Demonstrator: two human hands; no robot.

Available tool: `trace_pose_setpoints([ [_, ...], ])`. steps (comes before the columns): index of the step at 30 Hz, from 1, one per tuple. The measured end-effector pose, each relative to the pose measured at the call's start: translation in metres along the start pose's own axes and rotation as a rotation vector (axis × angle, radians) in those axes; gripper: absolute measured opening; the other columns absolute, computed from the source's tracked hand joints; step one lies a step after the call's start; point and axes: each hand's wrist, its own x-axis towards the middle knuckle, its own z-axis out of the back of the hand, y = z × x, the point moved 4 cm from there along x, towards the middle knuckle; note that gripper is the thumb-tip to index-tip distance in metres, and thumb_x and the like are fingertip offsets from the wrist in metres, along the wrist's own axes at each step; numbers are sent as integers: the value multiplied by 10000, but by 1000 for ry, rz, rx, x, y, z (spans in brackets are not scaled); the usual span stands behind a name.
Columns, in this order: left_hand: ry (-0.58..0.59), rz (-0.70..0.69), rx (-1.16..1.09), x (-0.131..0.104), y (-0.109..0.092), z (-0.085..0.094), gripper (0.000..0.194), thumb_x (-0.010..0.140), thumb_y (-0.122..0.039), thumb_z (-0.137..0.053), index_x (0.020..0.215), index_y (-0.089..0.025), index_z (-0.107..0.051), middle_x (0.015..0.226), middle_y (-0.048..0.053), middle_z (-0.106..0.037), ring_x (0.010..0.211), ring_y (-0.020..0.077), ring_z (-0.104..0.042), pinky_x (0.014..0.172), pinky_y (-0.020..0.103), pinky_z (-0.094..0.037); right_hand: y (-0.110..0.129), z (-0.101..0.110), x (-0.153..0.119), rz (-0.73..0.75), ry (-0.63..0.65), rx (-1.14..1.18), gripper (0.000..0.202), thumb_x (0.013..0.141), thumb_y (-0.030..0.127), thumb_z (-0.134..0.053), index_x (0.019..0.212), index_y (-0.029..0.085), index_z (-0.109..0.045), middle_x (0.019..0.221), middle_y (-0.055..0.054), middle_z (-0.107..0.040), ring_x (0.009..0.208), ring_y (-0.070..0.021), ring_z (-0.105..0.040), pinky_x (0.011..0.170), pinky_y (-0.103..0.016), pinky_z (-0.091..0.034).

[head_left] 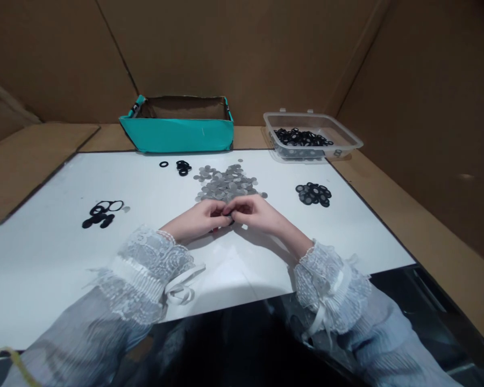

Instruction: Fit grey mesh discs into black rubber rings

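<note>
My left hand and my right hand meet at the near edge of a pile of grey discs. Fingertips of both are closed on a small black piece, mostly hidden between them; its shape I cannot make out fully. A speck of red shows under the left fingers. On the right lies a heap of black rings with grey centres. Beyond the grey pile to the left are several black rings and one lone black ring.
Farther left sits a cluster of black rings and discs. At the back stand a turquoise box and a clear plastic container with many black rings inside. Cardboard walls enclose the white board.
</note>
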Motion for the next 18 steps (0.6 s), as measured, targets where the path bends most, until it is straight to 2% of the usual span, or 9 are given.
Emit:
trace_pose_setpoints([
  [5, -66, 2, -77, -1, -3, -1, 121, 797, -260, -551, 835, -149, -580, 609, -28, -487, 517, 89, -436, 472, 222, -341, -5, 1, 1, 43, -18, -21, 221, 761, 85, -521, 912, 142, -671, 731, -8, -633, 648, -115, -544, 627, -252, -442],
  [8, -14, -13, -44, 0, -7, -3, 117, 803, -276, -564, 804, -159, -562, 593, -32, -483, 513, 93, -440, 468, 223, -343, -7, 0, 3, 79, -51, -33, 223, 749, 90, -502, 871, 142, -682, 760, -23, -658, 691, -129, -581, 665, -265, -459],
  [10, -38, -23, 0, 3, -5, 6, 187, 816, -346, -567, 857, -164, -577, 658, -6, -548, 552, 116, -494, 497, 244, -392, -5, 6, 3, 116, -120, -50, 216, 757, 115, -485, 841, 143, -683, 818, -47, -684, 743, -147, -610, 699, -280, -475],
  [11, -120, -38, 42, 6, -2, 17, 240, 823, -394, -556, 895, -167, -586, 719, 18, -594, 584, 134, -527, 524, 265, -421, -2, 13, 1, 145, -188, -70, 217, 766, 131, -478, 845, 148, -680, 847, -56, -691, 765, -154, -618, 713, -287, -480],
  [12, -275, -62, 123, 8, 1, 32, 260, 816, -414, -560, 898, -169, -590, 769, 35, -619, 625, 150, -550, 568, 286, -446, 1, 23, -1, 177, -282, -102, 217, 777, 150, -473, 857, 154, -674, 866, -62, -692, 777, -160, -621, 720, -293, -482],
  [14, -708, -113, 350, 7, 10, 68, 205, 818, -353, -535, 887, -171, -600, 897, 69, -646, 821, 197, -590, 749, 335, -468, 6, 51, -11, 241, -538, -203, 201, 798, 184, -472, 890, 171, -650, 880, -66, -685, 789, -169, -619, 727, -303, -482],
  [15, -870, -84, 465, 6, 17, 84, 183, 819, -304, -505, 884, -164, -605, 932, 87, -645, 898, 220, -587, 815, 360, -447, 6, 66, -19, 256, -672, -264, 181, 802, 198, -480, 899, 177, -630, 853, -64, -675, 777, -174, -612, 721, -309, -480],
  [17, -1107, -4, 639, 4, 32, 111, 209, 817, -258, -468, 919, -151, -617, 990, 102, -625, 1044, 267, -540, 867, 399, -387, -2, 96, -37, 229, -869, -383, 129, 798, 223, -499, 873, 182, -595, 796, -60, -651, 727, -181, -592, 691, -322, -476],
  [18, -1119, 6, 648, 6, 39, 120, 214, 819, -244, -461, 916, -141, -621, 986, 96, -617, 1098, 282, -508, 872, 409, -353, -9, 109, -45, 192, -911, -428, 106, 797, 231, -502, 848, 187, -584, 780, -59, -645, 706, -182, -584, 684, -330, -475],
])
